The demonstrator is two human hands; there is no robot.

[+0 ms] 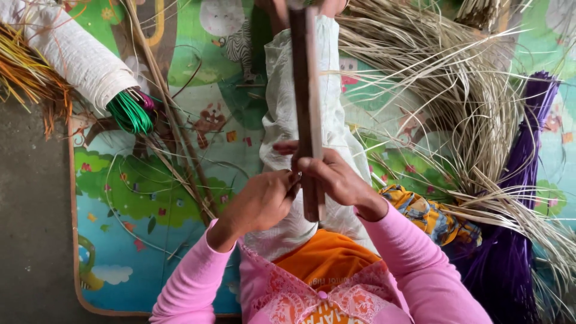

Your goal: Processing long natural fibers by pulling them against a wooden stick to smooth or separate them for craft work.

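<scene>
Brown wooden stick upright in the right hand, grip clamped around it, left hand fingers pinched beside it.

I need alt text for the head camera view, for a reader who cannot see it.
Two hands, left hand and right hand, grip a dark wooden stick over a white cloth. Around lie pale straw strips, a purple bundle, and a colourful play mat.

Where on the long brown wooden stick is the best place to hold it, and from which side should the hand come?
Probably the lower end of the wooden stick, from the sides. It stands nearly upright over the white cloth, flat and narrow, so fingers close across its width. The right hand already wraps it there from the right, and the left hand meets it from the left.
</scene>
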